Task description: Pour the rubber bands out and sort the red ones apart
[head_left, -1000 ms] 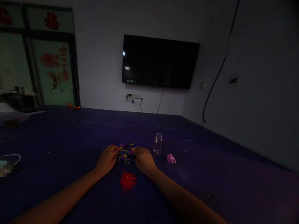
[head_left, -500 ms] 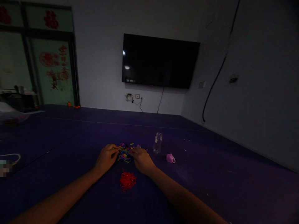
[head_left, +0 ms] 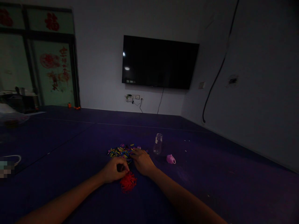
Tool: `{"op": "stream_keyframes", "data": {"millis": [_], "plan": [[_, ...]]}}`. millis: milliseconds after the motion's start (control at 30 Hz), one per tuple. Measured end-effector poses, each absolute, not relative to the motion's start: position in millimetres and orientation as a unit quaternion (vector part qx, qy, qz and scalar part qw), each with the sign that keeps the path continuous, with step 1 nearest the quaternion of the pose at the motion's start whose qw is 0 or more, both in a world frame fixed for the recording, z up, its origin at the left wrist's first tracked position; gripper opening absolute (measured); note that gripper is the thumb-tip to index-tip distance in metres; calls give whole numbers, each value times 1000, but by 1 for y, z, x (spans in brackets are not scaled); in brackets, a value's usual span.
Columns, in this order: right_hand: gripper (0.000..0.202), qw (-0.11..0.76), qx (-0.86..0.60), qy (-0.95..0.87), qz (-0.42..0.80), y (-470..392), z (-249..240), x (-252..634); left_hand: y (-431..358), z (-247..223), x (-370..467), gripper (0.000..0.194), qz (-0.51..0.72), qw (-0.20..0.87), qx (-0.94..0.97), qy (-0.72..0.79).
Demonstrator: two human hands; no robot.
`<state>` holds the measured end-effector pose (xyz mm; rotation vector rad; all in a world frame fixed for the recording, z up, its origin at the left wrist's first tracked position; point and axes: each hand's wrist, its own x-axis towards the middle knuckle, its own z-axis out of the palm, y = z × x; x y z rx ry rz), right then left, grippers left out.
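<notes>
A loose pile of multicoloured small bands (head_left: 119,151) lies on the dark blue surface. Nearer to me is a small heap of red bands (head_left: 128,182). My left hand (head_left: 115,169) is at the upper edge of the red heap, thumb and fingertips pinched together; whatever is between them is too small to make out. The fingers of my right hand (head_left: 142,160) rest on the right side of the multicoloured pile, and its fingertips are partly lost among the bands. To the right stand an open clear bottle (head_left: 158,144) and a pink lid with a ring (head_left: 171,159).
The blue surface (head_left: 210,174) reaches back to the wall, where a black television (head_left: 160,62) hangs. A plastic bag (head_left: 11,115) and a white looped cord (head_left: 17,159) lie at the left. Small white specks are scattered right of the bottle.
My left hand has moved from the multicoloured pile towards me, to the red heap, uncovering the pile's left part. My right hand has hardly moved.
</notes>
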<state>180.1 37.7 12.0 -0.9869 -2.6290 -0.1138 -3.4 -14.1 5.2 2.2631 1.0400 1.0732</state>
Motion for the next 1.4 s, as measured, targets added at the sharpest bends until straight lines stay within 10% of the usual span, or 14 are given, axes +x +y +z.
{"op": "stream_keyframes", "data": {"millis": [233,600,1400], "plan": [[39,165,-331,-928,-46,43,6,180,-22,7,2,12,380,211,833,342],[39,177,-317,-930,-49,39,10,181,0,10,-19,22,376,-76,819,426],[46,179,-318,-929,-59,46,2,180,10,-8,-23,29,283,-111,825,477]]}}
